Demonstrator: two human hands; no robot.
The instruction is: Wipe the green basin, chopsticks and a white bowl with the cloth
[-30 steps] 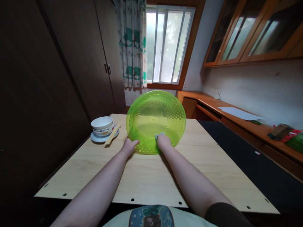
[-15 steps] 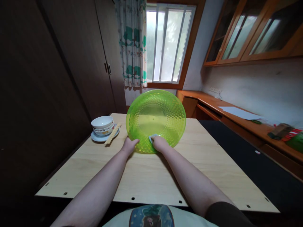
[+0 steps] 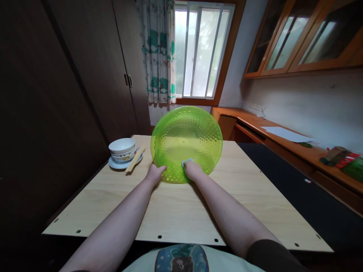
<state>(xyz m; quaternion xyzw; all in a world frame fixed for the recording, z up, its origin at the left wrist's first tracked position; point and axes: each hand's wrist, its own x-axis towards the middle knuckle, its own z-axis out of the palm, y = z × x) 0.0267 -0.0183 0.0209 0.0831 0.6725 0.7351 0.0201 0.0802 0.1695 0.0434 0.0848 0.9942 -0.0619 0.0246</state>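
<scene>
A translucent green plastic basin (image 3: 184, 138) stands tilted up on the wooden table (image 3: 176, 219), its dimpled inside facing me. My left hand (image 3: 155, 173) grips the lower left rim, thumb on the inside and the other fingers hidden behind. Inside the basin, low and right of centre, my right hand (image 3: 193, 170) is closed on a light grey-blue cloth (image 3: 187, 161) pressed against the wall. Most of the cloth is covered by the fingers.
At the table's left stand stacked white bowls (image 3: 121, 146) on a blue-white plate (image 3: 116, 165), with wooden chopsticks (image 3: 135, 160) across its rim. A dark wardrobe (image 3: 85, 68) flanks the left. To the right runs a brown desk (image 3: 255, 124) with paper (image 3: 286, 134).
My right hand has shifted slightly to the right with the cloth along the basin's inside. My left hand and the basin hold their place.
</scene>
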